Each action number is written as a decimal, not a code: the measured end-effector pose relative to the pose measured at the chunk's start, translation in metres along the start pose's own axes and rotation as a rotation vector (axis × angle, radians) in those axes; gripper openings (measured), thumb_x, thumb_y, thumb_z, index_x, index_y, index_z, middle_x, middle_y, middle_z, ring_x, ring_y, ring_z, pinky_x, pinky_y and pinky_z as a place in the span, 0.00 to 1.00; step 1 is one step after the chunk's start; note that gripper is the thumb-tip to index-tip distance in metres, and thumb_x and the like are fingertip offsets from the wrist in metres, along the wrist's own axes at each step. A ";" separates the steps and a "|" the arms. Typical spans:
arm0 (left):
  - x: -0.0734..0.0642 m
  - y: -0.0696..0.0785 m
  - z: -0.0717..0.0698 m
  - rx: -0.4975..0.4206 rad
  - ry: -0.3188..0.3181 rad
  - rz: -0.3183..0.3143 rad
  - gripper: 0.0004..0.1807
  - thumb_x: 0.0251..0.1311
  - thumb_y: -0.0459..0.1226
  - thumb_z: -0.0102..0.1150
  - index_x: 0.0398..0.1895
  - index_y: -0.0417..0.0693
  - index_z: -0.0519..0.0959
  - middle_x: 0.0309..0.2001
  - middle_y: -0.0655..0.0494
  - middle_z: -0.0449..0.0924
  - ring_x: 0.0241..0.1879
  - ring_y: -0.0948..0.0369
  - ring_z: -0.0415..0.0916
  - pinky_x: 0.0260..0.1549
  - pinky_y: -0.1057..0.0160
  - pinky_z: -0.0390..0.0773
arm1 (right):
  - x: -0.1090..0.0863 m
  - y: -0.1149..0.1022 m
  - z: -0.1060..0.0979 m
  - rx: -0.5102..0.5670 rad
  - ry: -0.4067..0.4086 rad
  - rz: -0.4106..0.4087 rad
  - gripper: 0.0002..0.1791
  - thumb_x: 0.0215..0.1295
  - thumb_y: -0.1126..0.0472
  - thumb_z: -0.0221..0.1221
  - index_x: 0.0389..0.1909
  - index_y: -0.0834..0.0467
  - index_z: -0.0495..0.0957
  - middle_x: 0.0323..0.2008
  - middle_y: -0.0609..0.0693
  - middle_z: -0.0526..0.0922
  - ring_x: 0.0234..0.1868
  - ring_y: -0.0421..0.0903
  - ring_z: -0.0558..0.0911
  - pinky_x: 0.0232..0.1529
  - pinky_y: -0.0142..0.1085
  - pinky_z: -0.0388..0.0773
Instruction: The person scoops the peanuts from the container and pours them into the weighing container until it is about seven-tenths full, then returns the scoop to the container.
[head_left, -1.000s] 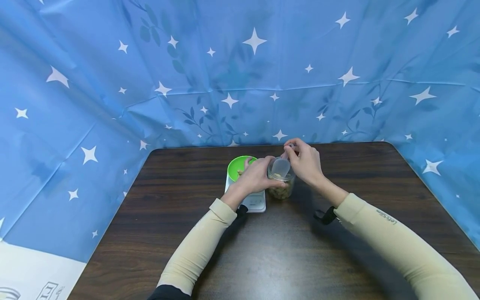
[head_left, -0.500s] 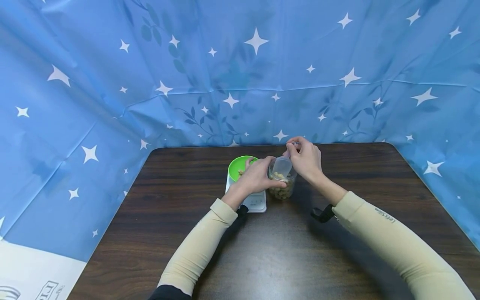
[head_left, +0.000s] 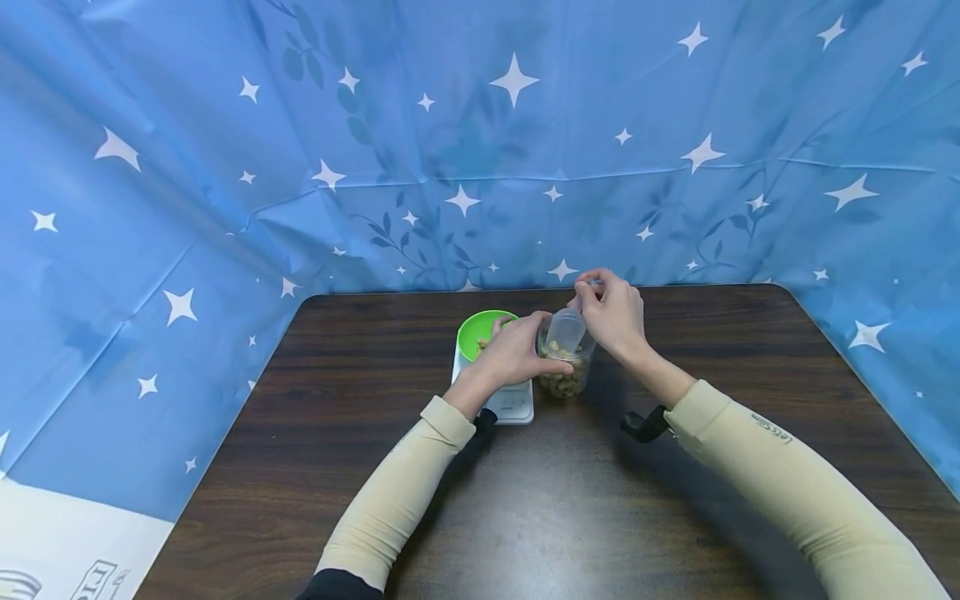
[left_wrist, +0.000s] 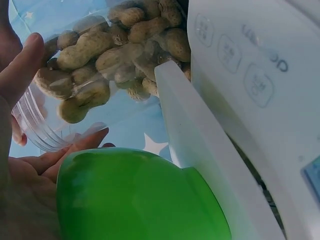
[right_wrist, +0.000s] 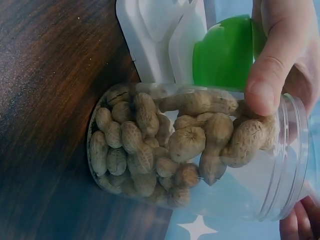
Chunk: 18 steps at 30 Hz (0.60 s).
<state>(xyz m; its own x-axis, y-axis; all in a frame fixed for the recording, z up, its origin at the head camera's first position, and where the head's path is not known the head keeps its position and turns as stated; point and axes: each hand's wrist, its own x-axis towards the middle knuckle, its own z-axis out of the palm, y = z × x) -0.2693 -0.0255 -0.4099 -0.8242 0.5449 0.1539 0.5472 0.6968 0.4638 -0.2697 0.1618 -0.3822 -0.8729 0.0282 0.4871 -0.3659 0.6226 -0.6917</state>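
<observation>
Jar of peanuts stands on the table, left hand clamped round it, right hand at two o'clock pinching a scoop at its mouth, green bowl on scale toward nine!

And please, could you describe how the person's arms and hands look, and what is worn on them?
The left hand and right hand have no gloves. A close-fitting cream left sleeve and matching right sleeve cover the forearms; dark lettering marks the right one near its cuff. A small black piece shows by each wrist. Black fabric meets the left sleeve's upper end.
</observation>
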 end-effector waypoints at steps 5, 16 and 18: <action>0.000 0.001 0.000 -0.007 0.001 0.007 0.45 0.54 0.60 0.75 0.69 0.48 0.71 0.54 0.59 0.82 0.53 0.62 0.79 0.64 0.35 0.60 | 0.003 0.003 0.000 0.026 -0.033 -0.044 0.13 0.80 0.58 0.53 0.49 0.64 0.81 0.26 0.52 0.87 0.09 0.42 0.63 0.12 0.35 0.57; 0.001 0.001 0.001 0.013 -0.013 0.001 0.45 0.54 0.60 0.74 0.70 0.49 0.70 0.56 0.59 0.82 0.54 0.62 0.78 0.65 0.35 0.58 | -0.005 0.001 0.012 -0.095 -0.146 -0.170 0.09 0.79 0.61 0.55 0.43 0.62 0.82 0.14 0.44 0.74 0.09 0.39 0.59 0.14 0.38 0.57; 0.001 0.001 0.000 0.003 -0.014 0.002 0.45 0.54 0.59 0.75 0.70 0.49 0.70 0.56 0.59 0.82 0.54 0.61 0.78 0.64 0.34 0.58 | -0.003 0.001 0.011 -0.101 -0.176 -0.165 0.10 0.79 0.61 0.55 0.43 0.62 0.81 0.15 0.45 0.75 0.09 0.40 0.60 0.15 0.38 0.59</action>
<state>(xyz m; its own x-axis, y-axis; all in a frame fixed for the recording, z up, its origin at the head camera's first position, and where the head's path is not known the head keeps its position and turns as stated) -0.2696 -0.0245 -0.4090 -0.8209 0.5531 0.1424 0.5495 0.6969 0.4609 -0.2706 0.1538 -0.3901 -0.8498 -0.2113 0.4830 -0.4818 0.6829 -0.5490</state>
